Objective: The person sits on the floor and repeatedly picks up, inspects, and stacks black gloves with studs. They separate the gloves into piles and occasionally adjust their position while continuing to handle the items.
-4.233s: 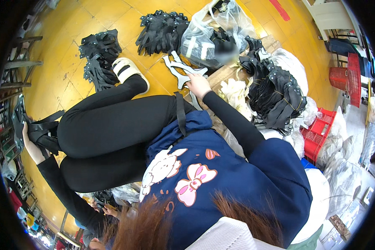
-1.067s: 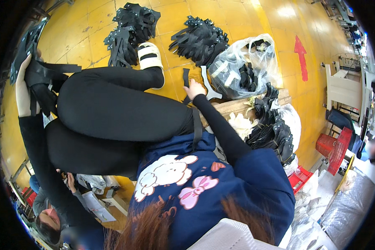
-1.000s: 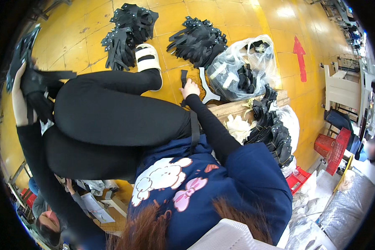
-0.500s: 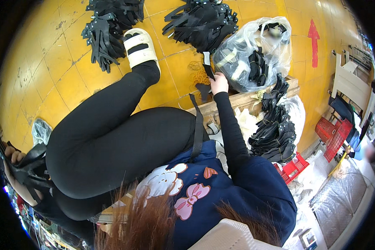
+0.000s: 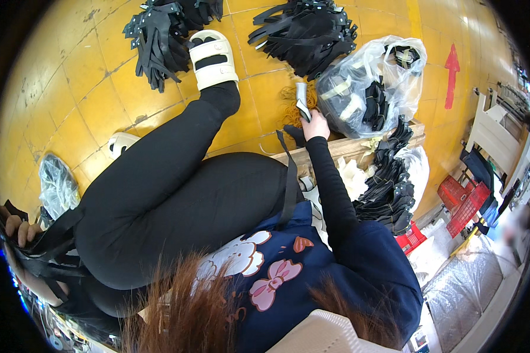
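At the right of my lap, my right hand (image 5: 316, 125) is closed on a short black strip with a pale end (image 5: 301, 92). The pale end points away from me, over a heap of orange rubber bands (image 5: 290, 107) on the floor. A dark scrap (image 5: 294, 135) lies beside this hand. At the far left edge, my left hand (image 5: 22, 229) has its fingers curled over a bunch of black straps (image 5: 56, 229) hanging beside my thigh. Part of that hand is cut off by the picture's rim.
Bundles of black straps (image 5: 303, 35) and more strap bundles (image 5: 159, 47) lie on the yellow floor. A clear plastic bag (image 5: 341, 88) stands by a wooden box edge (image 5: 350, 147), near stacked black straps (image 5: 388, 191). Red crates (image 5: 466, 206) are at the right.
The view has shifted, and a second sandal now shows at the left. In my right hand the strip has turned, showing more of its pale end. My left hand still grips the straps.
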